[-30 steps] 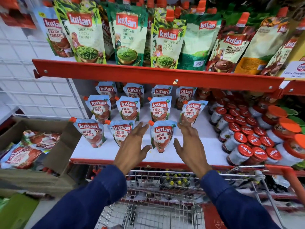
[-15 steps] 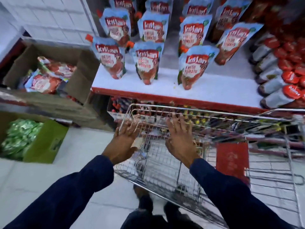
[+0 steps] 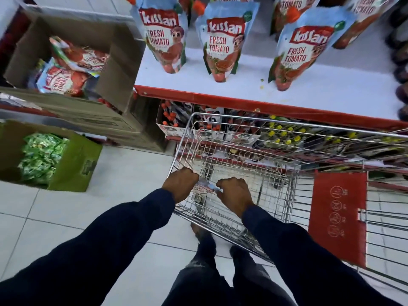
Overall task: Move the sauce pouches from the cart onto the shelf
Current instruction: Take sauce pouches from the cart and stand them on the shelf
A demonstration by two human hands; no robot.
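Both my hands reach down into the wire cart (image 3: 240,122). My left hand (image 3: 181,184) and my right hand (image 3: 234,193) are closed on the two ends of one tomato sauce pouch (image 3: 204,187), which shows only as a strip between them. On the white shelf (image 3: 331,93) above the cart several blue-and-red tomato pouches stand upright, among them pouch (image 3: 164,34), pouch (image 3: 223,43) and pouch (image 3: 298,51).
A cardboard box (image 3: 119,62) with more tomato pouches sits left of the shelf. A green box (image 3: 75,164) of green packets stands on the tiled floor. The cart's red child-seat flap (image 3: 337,217) is at right. Bottles fill the lower shelf behind the cart.
My hands left the shelf, dropped into the cart and closed on a pouch. My view tilted down from the shelves to the cart and floor.
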